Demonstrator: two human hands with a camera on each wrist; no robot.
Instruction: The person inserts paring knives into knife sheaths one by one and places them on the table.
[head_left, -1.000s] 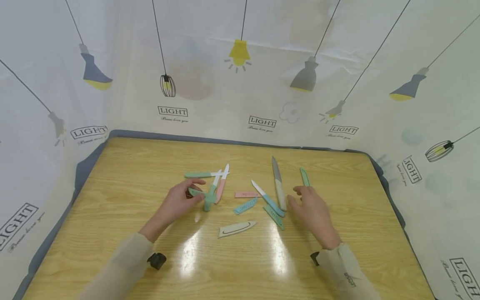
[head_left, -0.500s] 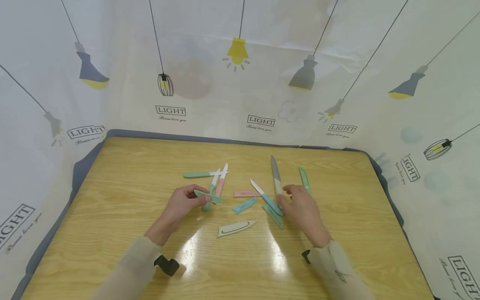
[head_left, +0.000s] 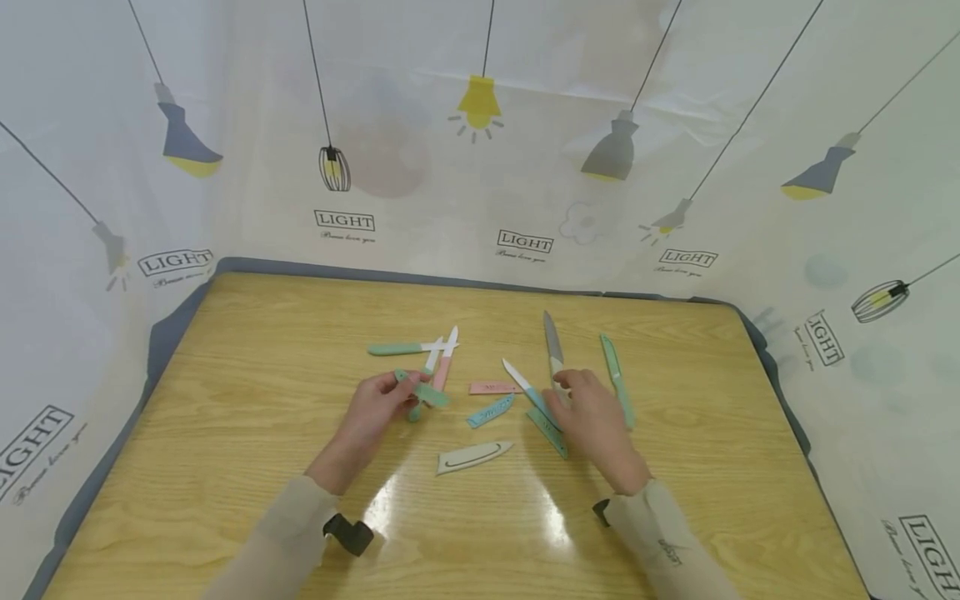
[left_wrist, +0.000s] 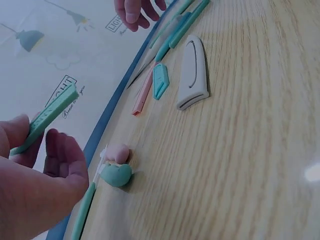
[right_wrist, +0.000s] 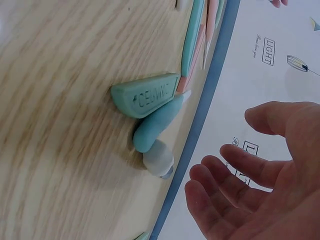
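My left hand (head_left: 377,406) pinches a green blade sheath (head_left: 429,395) between thumb and fingers, raised above a green-handled knife whose white blade (head_left: 432,357) shows beyond it. A pink-handled knife (head_left: 442,372) and another green-handled knife (head_left: 395,349) lie close by. In the left wrist view the sheath (left_wrist: 52,115) tilts upward. My right hand (head_left: 596,421) hovers with relaxed, parted fingers over the handle of a large grey-bladed knife (head_left: 552,335), which it partly hides. Nothing is between its fingers (right_wrist: 232,185) in the right wrist view. Beside it lies a blue-handled knife (right_wrist: 157,122).
A pink sheath (head_left: 491,388), a blue sheath (head_left: 491,411), a green sheath (head_left: 548,433) and a beige sheath (head_left: 475,457) lie mid-table. Right of my right hand is a long green knife (head_left: 617,379), apparently sheathed. Printed cloth surrounds the wooden table (head_left: 300,308).
My right hand has moved left, from beside the green knife to over the large knife's handle. My left hand has shifted slightly right, and the green sheath in it has turned.
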